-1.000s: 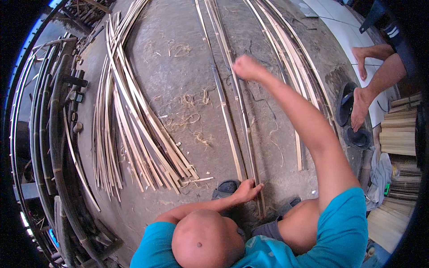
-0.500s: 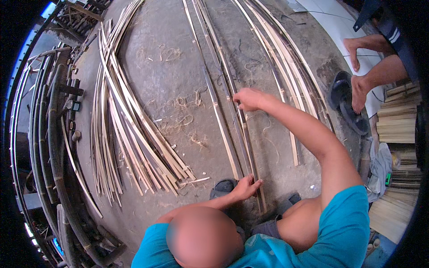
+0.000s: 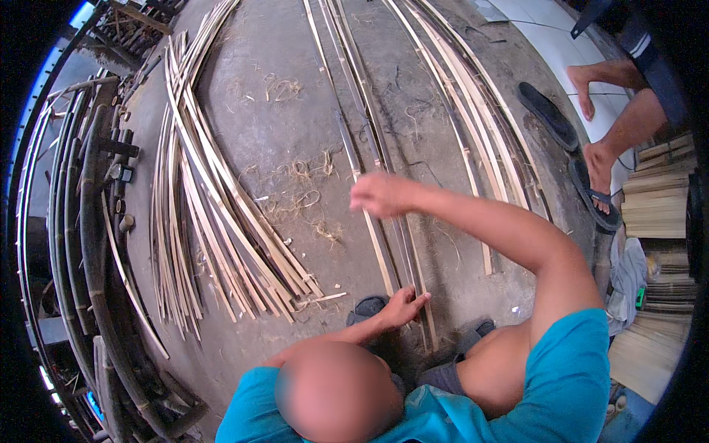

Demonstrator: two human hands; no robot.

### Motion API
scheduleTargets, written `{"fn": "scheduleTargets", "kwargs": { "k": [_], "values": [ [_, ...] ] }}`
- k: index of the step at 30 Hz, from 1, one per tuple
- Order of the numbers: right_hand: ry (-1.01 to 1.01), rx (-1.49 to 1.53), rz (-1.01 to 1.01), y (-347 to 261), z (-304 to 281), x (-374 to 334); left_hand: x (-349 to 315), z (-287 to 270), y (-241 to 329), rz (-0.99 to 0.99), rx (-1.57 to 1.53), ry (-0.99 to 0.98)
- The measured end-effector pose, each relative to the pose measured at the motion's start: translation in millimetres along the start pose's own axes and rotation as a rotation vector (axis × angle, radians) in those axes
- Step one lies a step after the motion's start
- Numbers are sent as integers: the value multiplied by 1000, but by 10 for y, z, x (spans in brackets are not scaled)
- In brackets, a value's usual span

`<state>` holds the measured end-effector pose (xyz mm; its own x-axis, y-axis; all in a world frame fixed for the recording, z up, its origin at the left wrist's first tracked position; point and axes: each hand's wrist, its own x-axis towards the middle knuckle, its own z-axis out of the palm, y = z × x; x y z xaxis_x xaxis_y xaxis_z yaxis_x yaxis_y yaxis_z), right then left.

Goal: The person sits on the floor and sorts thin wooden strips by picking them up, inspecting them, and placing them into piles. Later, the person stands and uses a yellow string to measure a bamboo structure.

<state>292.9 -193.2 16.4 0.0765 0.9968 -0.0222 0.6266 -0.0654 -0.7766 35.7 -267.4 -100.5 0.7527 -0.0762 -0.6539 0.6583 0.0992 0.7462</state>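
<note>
Long split bamboo strips (image 3: 371,140) lie lengthwise on the floor before me, running from the far edge to between my feet. My left hand (image 3: 402,308) is closed around the near ends of these strips, its thumb lying across them. Farther along, my right hand (image 3: 380,196) is over the leftmost strip (image 3: 346,140) of this group. Its fingers look curled but are smeared by motion, so whether they grip the strip does not show.
A crossing pile of bamboo strips (image 3: 214,199) lies left, another bundle (image 3: 473,125) right. Shaving curls (image 3: 303,170) litter the concrete. Bamboo poles (image 3: 88,214) line the far left. Another person's foot (image 3: 600,173) and dark sandals (image 3: 548,117) are at right, near stacked pale slats (image 3: 653,210).
My right hand has moved left and slightly nearer, from the middle strips to over the leftmost one. My left hand stays nearly in place. The other person's sandals have separated, one now under a foot.
</note>
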Motion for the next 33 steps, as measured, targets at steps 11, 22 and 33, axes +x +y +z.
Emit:
{"fn": "scheduleTargets", "kwargs": {
  "k": [11, 22, 33],
  "values": [
    [146, -506, 419, 686, -208, -164, -156, 10, 267, 35, 16, 15],
    [43, -668, 357, 894, 11, -25, -170, 15, 327, 13, 208, 112],
    [-45, -366, 53, 691, -111, -354, -107, -26, 203, -2, 1, -51]
  ]
}}
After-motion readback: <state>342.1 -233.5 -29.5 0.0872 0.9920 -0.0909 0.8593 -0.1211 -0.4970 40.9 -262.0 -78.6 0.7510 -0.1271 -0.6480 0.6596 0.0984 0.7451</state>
